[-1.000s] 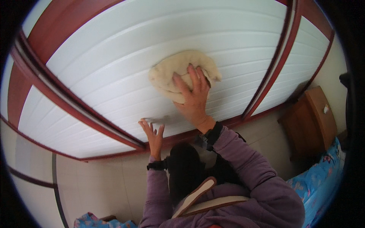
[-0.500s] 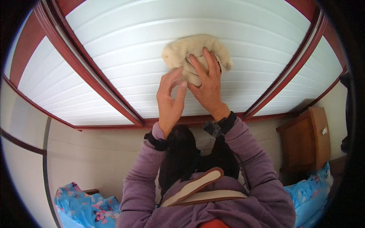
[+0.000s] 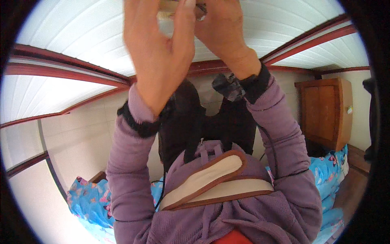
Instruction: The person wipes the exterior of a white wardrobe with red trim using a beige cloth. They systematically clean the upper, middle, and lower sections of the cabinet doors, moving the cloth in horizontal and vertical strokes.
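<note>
My left hand (image 3: 160, 53) and my right hand (image 3: 221, 30) are raised close together at the upper edge of the head view, large and near. Most of their fingers are cut off by the picture's edge. My left thumb points up, its tip beside my right hand. Between the hands shows a small tan piece (image 3: 167, 7), with a dark greyish bit (image 3: 200, 11) at my right hand. Too little of either shows to name it. Both hands look closed around something there. Behind them stands the white ribbed panel (image 3: 93, 30) with dark red framing.
A brown wooden cabinet (image 3: 325, 110) stands at the right on the pale tiled floor (image 3: 81, 142). Blue flowered fabric (image 3: 91, 199) lies at both sides behind me. A cream strap with brown edging (image 3: 211, 175) crosses my waist. Thin black cables hang along my sleeves.
The view has shifted, and both hands now appear higher and larger. The cream cloth, earlier under my right hand on the white panel, no longer shows as a whole.
</note>
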A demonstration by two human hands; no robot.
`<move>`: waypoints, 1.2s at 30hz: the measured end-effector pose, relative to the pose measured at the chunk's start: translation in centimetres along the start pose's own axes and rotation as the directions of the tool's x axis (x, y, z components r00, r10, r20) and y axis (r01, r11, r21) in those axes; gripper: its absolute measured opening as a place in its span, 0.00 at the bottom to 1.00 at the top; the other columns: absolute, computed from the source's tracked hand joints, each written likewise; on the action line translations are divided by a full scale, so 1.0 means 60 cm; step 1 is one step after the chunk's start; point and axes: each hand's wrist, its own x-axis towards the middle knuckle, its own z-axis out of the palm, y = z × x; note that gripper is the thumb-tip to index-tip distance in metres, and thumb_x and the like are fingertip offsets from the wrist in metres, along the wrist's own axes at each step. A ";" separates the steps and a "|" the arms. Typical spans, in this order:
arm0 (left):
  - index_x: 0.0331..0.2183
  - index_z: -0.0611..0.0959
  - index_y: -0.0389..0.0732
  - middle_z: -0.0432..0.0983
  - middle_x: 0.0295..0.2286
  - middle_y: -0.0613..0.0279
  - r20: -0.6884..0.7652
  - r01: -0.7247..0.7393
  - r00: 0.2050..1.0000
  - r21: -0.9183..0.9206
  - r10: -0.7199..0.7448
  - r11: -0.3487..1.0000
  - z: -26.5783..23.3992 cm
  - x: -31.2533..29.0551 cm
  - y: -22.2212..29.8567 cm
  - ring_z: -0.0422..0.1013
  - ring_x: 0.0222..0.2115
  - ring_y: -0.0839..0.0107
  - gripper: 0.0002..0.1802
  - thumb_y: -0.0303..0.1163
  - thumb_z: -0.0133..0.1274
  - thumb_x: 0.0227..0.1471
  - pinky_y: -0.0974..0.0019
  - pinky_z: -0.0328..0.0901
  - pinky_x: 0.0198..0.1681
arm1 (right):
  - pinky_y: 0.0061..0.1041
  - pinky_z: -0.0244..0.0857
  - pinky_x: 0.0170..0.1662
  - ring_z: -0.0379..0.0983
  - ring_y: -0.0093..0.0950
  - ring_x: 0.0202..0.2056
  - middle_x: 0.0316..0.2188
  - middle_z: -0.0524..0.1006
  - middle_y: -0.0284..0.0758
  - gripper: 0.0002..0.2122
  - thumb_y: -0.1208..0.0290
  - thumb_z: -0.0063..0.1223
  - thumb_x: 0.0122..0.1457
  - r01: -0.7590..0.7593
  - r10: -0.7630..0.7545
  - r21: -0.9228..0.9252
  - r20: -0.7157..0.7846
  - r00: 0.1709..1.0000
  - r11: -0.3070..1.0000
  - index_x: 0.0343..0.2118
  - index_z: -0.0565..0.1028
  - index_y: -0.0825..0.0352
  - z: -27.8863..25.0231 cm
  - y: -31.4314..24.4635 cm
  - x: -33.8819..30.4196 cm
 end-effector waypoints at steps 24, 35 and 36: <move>0.67 0.54 0.42 0.37 0.64 0.29 -0.024 0.023 1.000 0.641 -0.010 0.767 -0.062 -0.022 -0.147 0.36 0.67 0.34 0.56 0.40 0.68 0.44 0.28 0.41 0.62 | 0.37 0.50 0.67 0.50 0.44 0.68 0.68 0.52 0.47 0.36 0.71 0.58 0.60 -0.448 0.567 -0.480 0.131 0.813 0.754 0.68 0.53 0.67 -0.291 0.315 -0.242; 0.67 0.50 0.41 0.33 0.66 0.32 -0.104 0.211 0.977 0.637 -0.188 0.742 -0.178 -0.010 -0.177 0.35 0.67 0.35 0.55 0.27 0.65 0.46 0.43 0.45 0.67 | 0.34 0.46 0.70 0.48 0.41 0.69 0.70 0.51 0.46 0.38 0.81 0.58 0.55 -0.466 0.586 -0.503 0.104 0.804 0.728 0.68 0.52 0.68 -0.264 0.310 -0.265; 0.67 0.50 0.41 0.33 0.66 0.33 -0.115 0.254 0.965 0.638 -0.236 0.726 -0.178 -0.011 -0.181 0.35 0.67 0.36 0.55 0.25 0.64 0.45 0.43 0.45 0.68 | 0.34 0.45 0.70 0.48 0.41 0.70 0.70 0.50 0.46 0.39 0.81 0.58 0.55 -0.519 0.646 -0.504 0.107 0.756 0.691 0.69 0.52 0.68 -0.262 0.313 -0.277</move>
